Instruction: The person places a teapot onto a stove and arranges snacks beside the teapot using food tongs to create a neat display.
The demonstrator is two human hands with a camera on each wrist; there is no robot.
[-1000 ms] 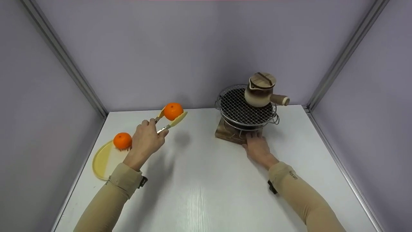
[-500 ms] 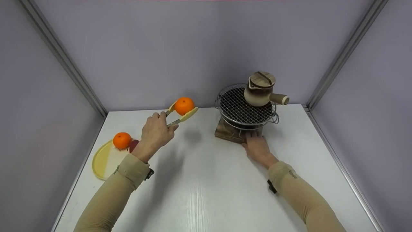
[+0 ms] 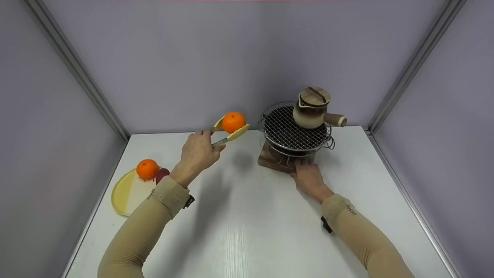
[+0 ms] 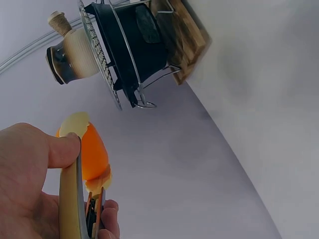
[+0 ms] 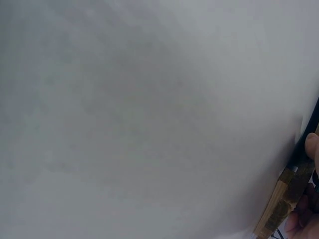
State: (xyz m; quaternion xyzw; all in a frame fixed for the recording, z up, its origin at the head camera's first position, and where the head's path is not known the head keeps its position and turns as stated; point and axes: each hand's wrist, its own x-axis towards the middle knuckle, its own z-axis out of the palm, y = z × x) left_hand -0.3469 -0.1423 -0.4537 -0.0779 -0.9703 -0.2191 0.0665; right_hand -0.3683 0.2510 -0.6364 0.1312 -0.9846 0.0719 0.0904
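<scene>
My left hand holds a pair of tongs with yellow tips and metal arms. Between the tips an orange mandarin is clamped, raised over the table just left of the grill. The left wrist view shows thumb and fingers on either side of the tongs, with the mandarin partly covered by a tip. At the front of the tabletop stove, my right hand grips the wooden base. A round wire grill rack tops the stove.
A brown-and-cream side-handled teapot with a wooden lid stands on the rack's right part. At left, a yellow-and-white plate lies beside another mandarin and a dark red round item, half hidden by the left arm. Walls enclose the table.
My left hand has carried the tongs and mandarin rightward and farther back, toward the grill. This uncovers the dark red item by the plate. The right hand and stove have stayed put.
</scene>
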